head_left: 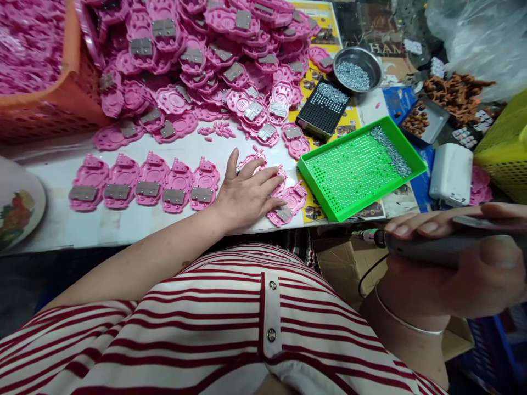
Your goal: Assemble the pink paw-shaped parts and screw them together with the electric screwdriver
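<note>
My left hand [251, 192] lies with fingers spread over a few pink plastic housings [290, 204] on the white table; it partly hides them. To its left stands a row of several pink housings [149, 184], each with a grey metal plate. My right hand [448, 258] is wrapped round a dark grey electric screwdriver [428, 247], its bit pointing left, off the table's front edge. Between the hands sits a green perforated tray [349, 170] with small silver screws [391, 151] gathered at its right end.
Behind is a large heap of pink housings [242, 71]. An orange basket [74, 71] stands at left, a patterned bowl [20, 203] nearer. A black perforated tray [317, 118] and metal bowl [376, 66] hold screws. A white box [450, 173] lies right of the green tray.
</note>
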The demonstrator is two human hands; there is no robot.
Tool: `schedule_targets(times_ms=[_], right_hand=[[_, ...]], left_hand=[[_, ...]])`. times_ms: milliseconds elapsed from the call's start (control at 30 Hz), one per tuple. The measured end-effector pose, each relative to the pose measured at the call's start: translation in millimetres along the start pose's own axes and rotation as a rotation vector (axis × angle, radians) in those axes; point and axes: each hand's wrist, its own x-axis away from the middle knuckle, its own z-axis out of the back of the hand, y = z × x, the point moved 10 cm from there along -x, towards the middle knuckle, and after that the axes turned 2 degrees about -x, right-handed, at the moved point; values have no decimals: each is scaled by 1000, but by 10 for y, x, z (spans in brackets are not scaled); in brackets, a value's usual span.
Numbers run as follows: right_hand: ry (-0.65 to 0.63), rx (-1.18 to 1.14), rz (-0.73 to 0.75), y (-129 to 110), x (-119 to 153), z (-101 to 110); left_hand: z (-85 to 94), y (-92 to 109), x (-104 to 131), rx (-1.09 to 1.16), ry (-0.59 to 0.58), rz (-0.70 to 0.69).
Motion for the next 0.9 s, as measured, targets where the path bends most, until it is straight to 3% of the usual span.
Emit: schedule_targets(times_ms=[200, 467, 667, 900], right_hand=[[58, -26, -15, 13, -31, -69], [-107, -117, 10, 57, -133, -315], [-57, -44, 108, 138, -233, -429], [-140, -179, 47, 364, -264, -512]], left_hand=[[-6, 23, -40, -30, -33, 4], [-3, 48, -59, -11, -21, -7], [13, 40, -92, -26, 5, 17], [2, 80, -92, -81, -9, -25]])
